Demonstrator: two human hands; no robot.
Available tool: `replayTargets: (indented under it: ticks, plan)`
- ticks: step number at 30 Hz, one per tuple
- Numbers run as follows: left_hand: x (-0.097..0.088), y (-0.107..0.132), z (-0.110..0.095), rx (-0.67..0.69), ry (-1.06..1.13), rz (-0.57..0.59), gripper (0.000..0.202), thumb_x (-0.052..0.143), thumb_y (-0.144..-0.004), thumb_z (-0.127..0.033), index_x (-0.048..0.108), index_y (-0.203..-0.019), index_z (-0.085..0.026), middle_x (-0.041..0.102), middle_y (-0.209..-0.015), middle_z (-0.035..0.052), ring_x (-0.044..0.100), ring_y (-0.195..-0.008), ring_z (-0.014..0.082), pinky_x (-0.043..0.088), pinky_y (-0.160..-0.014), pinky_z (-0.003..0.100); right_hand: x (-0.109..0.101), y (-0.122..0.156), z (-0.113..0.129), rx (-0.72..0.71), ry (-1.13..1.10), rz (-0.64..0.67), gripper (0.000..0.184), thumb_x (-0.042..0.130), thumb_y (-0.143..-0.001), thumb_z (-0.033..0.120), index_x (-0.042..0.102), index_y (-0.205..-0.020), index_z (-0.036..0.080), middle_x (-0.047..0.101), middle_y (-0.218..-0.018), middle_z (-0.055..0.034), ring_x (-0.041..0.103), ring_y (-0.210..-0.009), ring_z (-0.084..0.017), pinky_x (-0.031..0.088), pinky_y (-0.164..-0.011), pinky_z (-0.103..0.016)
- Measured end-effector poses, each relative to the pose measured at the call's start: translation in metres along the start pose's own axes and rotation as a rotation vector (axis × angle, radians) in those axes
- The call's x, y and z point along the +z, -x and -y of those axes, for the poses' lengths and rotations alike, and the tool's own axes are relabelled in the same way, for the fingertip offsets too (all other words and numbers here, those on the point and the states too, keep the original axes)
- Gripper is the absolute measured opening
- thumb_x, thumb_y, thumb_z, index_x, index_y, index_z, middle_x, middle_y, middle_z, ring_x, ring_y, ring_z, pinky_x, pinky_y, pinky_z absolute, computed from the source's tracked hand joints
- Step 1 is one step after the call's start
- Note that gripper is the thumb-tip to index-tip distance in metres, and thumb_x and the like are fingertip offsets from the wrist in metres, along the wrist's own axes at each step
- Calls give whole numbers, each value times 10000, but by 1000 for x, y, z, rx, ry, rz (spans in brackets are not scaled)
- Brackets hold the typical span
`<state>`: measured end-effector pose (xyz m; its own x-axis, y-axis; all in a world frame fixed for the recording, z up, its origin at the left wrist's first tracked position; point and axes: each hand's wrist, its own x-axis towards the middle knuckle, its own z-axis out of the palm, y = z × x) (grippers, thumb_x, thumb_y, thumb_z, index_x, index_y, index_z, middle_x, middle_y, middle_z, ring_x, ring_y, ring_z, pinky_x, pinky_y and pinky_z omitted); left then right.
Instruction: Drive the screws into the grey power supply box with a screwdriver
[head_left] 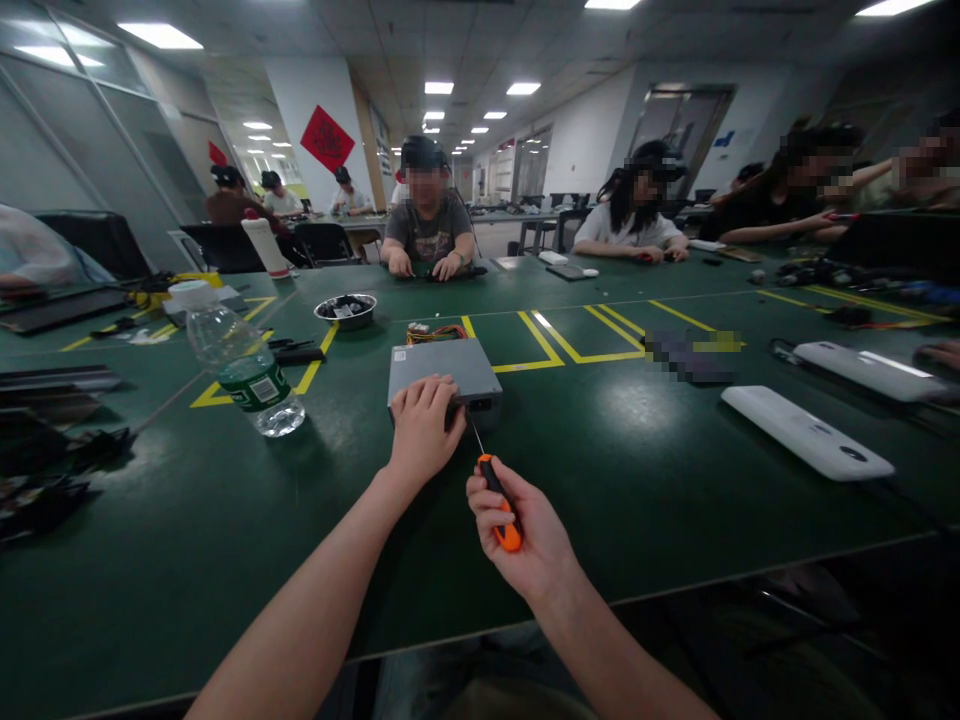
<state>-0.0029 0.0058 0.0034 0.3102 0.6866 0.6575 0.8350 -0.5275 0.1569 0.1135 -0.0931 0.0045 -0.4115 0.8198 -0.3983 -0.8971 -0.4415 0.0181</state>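
A grey metal computer power supply (450,368) sits on the green table, with a bundle of coloured wires (436,332) at its far side. My left hand (426,425) grips its near left part, fingers across the top and thumb down by the front face. In my right hand (525,520) is a screwdriver (491,478) with an orange and black handle, fingers wrapped round it. Its thin shaft points up and away, and the tip meets the front face beside my left thumb. The exact spot under the tip is too small to make out.
A plastic water bottle (251,370) stands left of the power supply. Behind it is a metal bowl (345,310) with dark parts inside. White power banks or similar devices (806,430) lie at right. Yellow tape (525,367) marks the table (637,520). A person (427,220) sits opposite.
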Motion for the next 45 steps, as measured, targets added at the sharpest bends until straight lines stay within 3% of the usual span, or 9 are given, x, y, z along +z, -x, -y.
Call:
replayTargets:
  ticks: [11, 22, 45]
  plan:
    - [1, 0, 0, 7, -7, -8, 201, 475, -815, -261, 526, -1002, -209, 566, -1182, 60, 448, -1122, 234, 281, -910, 397, 0, 0, 1, 46, 34, 54, 240, 339, -907, 255, 500, -844, 89, 425, -599, 29, 358, -392, -5, 302, -318, -78]
    - [3, -1, 7, 19, 4, -9, 209, 495, -801, -260, 518, -1005, -222, 567, -1180, 54, 460, -1105, 233, 289, -894, 395, -7, 17, 16, -109, 56, -20, 207, 351, -902, 238, 497, -841, 104, 418, -601, 34, 343, -383, -2, 282, -307, -78]
    - [1, -1, 5, 21, 9, -13, 207, 503, -800, -254, 525, -1004, -224, 582, -1157, 51, 468, -1096, 236, 304, -882, 403, -5, 13, 29, -74, 34, 4, 169, 373, -897, 219, 469, -872, 82, 395, -643, 32, 337, -381, 8, 259, -290, -79]
